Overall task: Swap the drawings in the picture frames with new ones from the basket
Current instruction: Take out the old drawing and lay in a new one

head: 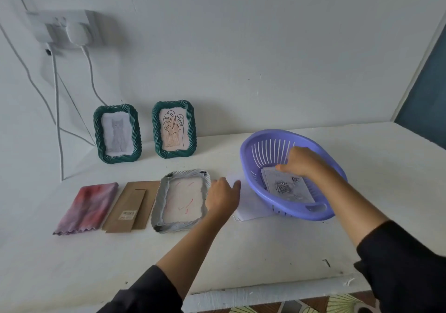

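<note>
A purple basket (251, 158) sits on the right of the white table, holding a drawing of a rose (287, 188). My right hand (301, 162) reaches into the basket and its fingers touch the top of that drawing. A third frame (158, 206) lies face down in the middle, its back open, showing paper with red marks. My left hand (223, 197) rests at that frame's right edge, fingers relaxed. Two green frames stand at the wall: one with a cat drawing (117, 134), one with a leaf drawing (174, 129).
The cardboard frame back (131, 206) and a pink-purple cloth (87, 207) lie left of the open frame. A white sheet (248, 206) lies between the frame and the basket. Cables hang from a wall socket (65, 29) at the upper left.
</note>
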